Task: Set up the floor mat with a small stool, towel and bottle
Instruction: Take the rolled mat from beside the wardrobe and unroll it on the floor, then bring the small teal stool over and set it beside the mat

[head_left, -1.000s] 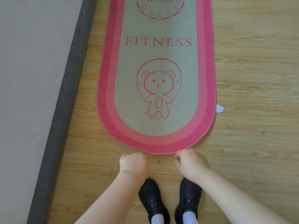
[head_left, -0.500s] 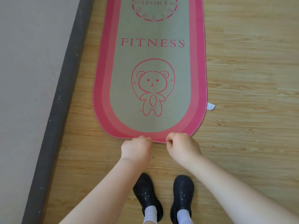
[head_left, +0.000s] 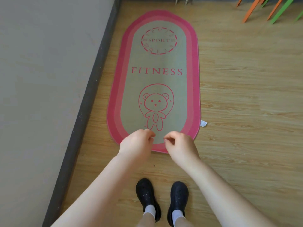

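Note:
The floor mat [head_left: 157, 76] lies flat on the wooden floor, an oval with a pink border, a grey-green middle, the word FITNESS and a bear drawing. My left hand [head_left: 136, 144] and my right hand [head_left: 180, 145] hover side by side over the mat's near end. Their fingers are loosely curled and hold nothing. The mat's near edge shows flat on the floor between the two hands. No stool, towel or bottle is in view.
A wall [head_left: 41, 79] with a dark baseboard [head_left: 88, 99] runs along the mat's left side. A white label [head_left: 203, 123] sticks out at the mat's right edge. Orange [head_left: 249, 12] and green [head_left: 282, 12] furniture legs stand at the far right. My black shoes [head_left: 146, 194] are just short of the mat.
Both hands have let go of the mat's near edge and lifted over it. The view has tilted up, so the whole mat now shows.

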